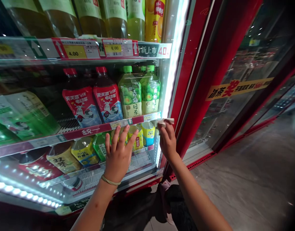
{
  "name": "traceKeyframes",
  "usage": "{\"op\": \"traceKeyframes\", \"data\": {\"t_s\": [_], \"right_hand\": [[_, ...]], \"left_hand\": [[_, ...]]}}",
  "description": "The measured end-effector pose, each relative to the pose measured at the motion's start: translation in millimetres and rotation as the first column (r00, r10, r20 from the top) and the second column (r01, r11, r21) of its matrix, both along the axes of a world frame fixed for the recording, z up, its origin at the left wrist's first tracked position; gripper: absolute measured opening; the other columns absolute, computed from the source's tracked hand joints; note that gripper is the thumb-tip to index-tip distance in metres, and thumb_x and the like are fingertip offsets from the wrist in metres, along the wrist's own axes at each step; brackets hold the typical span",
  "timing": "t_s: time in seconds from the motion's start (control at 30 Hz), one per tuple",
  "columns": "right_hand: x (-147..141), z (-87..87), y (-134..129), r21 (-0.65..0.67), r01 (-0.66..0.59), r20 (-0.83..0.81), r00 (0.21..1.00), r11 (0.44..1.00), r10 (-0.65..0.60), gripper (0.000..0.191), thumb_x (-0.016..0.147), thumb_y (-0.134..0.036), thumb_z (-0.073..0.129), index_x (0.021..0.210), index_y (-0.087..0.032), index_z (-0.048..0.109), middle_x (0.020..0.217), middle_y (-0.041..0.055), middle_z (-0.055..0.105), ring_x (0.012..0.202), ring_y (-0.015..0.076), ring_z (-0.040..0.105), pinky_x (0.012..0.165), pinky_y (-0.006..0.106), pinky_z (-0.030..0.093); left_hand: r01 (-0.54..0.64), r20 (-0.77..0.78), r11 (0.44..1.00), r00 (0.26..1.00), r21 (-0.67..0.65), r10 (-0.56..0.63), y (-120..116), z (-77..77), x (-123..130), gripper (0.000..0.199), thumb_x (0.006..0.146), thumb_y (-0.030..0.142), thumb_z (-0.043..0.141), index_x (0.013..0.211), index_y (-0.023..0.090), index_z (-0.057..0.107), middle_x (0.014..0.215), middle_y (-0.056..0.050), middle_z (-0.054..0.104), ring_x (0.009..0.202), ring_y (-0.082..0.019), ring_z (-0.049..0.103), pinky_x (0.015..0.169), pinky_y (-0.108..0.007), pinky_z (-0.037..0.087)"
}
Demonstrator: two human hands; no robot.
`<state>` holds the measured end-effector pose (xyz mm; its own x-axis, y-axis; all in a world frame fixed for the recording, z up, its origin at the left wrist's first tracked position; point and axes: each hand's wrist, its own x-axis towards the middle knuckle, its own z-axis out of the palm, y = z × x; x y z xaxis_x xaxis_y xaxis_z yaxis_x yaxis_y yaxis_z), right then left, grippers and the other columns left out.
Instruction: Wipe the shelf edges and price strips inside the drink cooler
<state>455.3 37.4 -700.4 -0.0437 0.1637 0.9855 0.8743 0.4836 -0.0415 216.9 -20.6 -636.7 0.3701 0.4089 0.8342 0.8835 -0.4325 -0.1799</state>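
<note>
The right hand (pixel 168 141) is closed in a pinch on a small pale wad (pixel 170 121), perhaps paper or cloth, beside the right end of the shelf edge (pixel 91 131). It looks light, soft and easily crumpled, best gripped by its folded end. The left hand (pixel 118 157), fingers spread, seems to hold nothing.

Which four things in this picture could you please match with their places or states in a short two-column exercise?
1. Left hand
2. Right hand
3. Red-capped bottles
4. Orange bottle

A. Upper shelf, near its right end
B. Pinching a small pale item
C. Middle shelf, beside green-capped bottles
D. Fingers spread, with a band around the wrist

Right pairs: 1-D, 2-B, 3-C, 4-A
</note>
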Motion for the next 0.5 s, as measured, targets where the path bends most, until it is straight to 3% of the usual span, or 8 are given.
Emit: {"op": "traceKeyframes", "data": {"t_s": [0.1,0.2,0.3,0.4,0.5], "right_hand": [[0,-11.9,-6,0.032,0.145,-0.101,0.985,0.989,-0.141,0.057,0.100,-0.009,0.050,0.153,-0.031,0.048,0.144,0.0143,0.056,0.139,0.0289,0.053,0.107,0.051,0.054],[-7,-18.2,-16,0.015,0.171,0.082,0.982,0.985,-0.171,0.054,0.097,-0.008,0.057,0.145,-0.033,0.057,0.134,0.0111,0.060,0.130,0.0257,0.056,0.104,0.045,0.056],[-6,-8.2,-19,-0.017,0.165,0.187,0.969,0.986,-0.159,0.057,0.095,-0.008,0.059,0.145,-0.036,0.057,0.129,0.0091,0.059,0.125,0.0246,0.056,0.106,0.044,0.054],[-2,6.7,-16,-0.064,0.217,0.100,0.973,0.974,-0.210,0.064,0.096,-0.014,0.058,0.155,-0.032,0.045,0.128,0.0132,0.055,0.121,0.0278,0.053,0.105,0.050,0.051],[-6,10.5,-13,-0.133,0.212,-0.004,0.977,0.968,-0.214,0.073,0.097,-0.025,0.055,0.164,-0.027,0.027,0.129,0.0158,0.048,0.119,0.0288,0.051,0.101,0.053,0.053]], "left_hand": [[-0.021,0.004,1.000,1.000,0.004,0.021,-4,-1.8,-8,0.064,0.095,0.015,0.067,0.153,0.035,0.051,0.157,-0.009,0.053,0.158,-0.031,0.030,0.131,-0.061,0.018],[-0.022,-0.016,1.000,1.000,0.005,0.022,-4,-3.1,-16,0.067,0.095,0.015,0.067,0.155,0.037,0.048,0.158,-0.009,0.051,0.158,-0.031,0.031,0.131,-0.063,0.013],[-0.014,-0.034,1.000,0.999,0.007,0.015,-2,-4.4,-20,0.071,0.094,0.012,0.066,0.157,0.037,0.044,0.160,-0.009,0.049,0.158,-0.030,0.029,0.131,-0.062,0.010],[-0.017,-0.046,1.000,0.999,0.016,0.017,1,-6.2,-21,0.073,0.094,0.010,0.064,0.158,0.038,0.043,0.161,-0.010,0.048,0.159,-0.030,0.027,0.131,-0.062,0.008],[-0.002,-0.067,1.000,0.998,0.001,0.002,1,-6.9,-22,0.073,0.094,0.010,0.063,0.158,0.037,0.042,0.162,-0.010,0.047,0.160,-0.030,0.026,0.131,-0.063,0.005]]}}
